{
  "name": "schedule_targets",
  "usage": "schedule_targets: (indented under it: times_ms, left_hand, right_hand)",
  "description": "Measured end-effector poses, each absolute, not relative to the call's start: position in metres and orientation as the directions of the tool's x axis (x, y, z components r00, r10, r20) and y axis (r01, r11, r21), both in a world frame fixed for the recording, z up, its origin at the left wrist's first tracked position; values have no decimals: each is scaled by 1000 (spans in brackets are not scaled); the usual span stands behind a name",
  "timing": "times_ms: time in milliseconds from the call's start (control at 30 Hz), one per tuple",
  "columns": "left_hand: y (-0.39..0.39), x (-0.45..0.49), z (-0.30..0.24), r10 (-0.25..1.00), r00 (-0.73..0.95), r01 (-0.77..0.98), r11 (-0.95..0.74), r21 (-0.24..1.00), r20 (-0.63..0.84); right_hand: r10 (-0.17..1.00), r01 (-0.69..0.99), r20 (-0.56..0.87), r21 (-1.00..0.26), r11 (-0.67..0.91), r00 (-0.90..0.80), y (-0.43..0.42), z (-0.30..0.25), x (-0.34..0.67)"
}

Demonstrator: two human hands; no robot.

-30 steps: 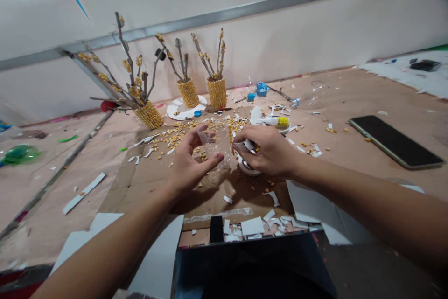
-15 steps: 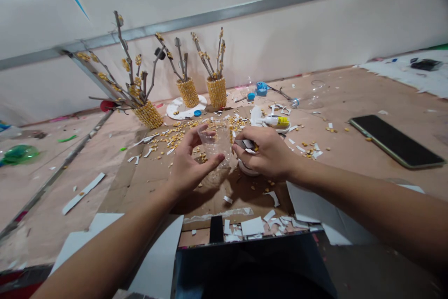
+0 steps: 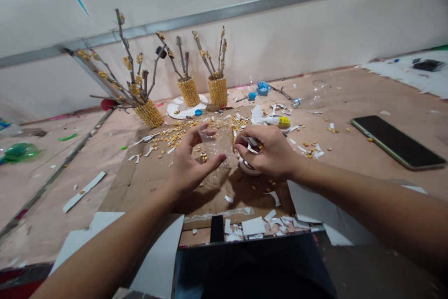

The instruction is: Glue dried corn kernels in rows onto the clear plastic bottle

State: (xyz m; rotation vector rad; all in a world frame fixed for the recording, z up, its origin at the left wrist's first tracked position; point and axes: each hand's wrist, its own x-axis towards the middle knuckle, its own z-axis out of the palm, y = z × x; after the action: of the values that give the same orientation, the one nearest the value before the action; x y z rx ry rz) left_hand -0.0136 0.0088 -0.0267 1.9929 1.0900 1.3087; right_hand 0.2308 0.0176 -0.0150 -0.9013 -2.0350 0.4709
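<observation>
A clear plastic cup point(image 3: 215, 138) with ridged sides stands out above the cardboard mat point(image 3: 136, 187). My left hand point(image 3: 191, 159) is wrapped round its left side, thumb toward me. Along the cup's right edge runs a short column of yellow corn kernels point(image 3: 232, 136). My right hand point(image 3: 268, 149) is closed, thumb and fingertips pinched against that edge. A pale strip point(image 3: 252, 142) and a bit of yellow, seemingly a kernel, show among its fingers; the rest is hidden. Below it lies a white ring point(image 3: 248, 167), partly covered by the hand.
Loose corn kernels point(image 3: 175, 135) and white scraps point(image 3: 254, 225) litter the mat. Behind stand kernel-covered pots point(image 3: 217, 93) holding twigs. A glue bottle point(image 3: 276, 121) lies beyond my right hand, a phone point(image 3: 397, 140) at right. Bottle caps point(image 3: 252, 96) and a clear bottle point(image 3: 313, 98) lie farther back.
My right fingertips have drawn in against the kernels on the cup's right edge, and the pale strip shows less. The left hand keeps its hold; the view shifts slightly.
</observation>
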Motion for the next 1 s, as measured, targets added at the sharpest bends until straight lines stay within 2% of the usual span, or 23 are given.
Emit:
schedule_targets:
  times_ms: [500,733,1000]
  left_hand:
    - [11,-14,-29,857,214,319,-516,795,470]
    - [21,-14,-39,883,230,318,-466,826,409]
    - [37,-16,-48,885,328,277,-423,863,329]
  right_hand:
    - [725,431,563,-584,688,-395,19,-15,231]
    - [752,427,624,-633,645,-210,22,-10,232]
    - [774,451,607,-648,614,-180,27,-11,234]
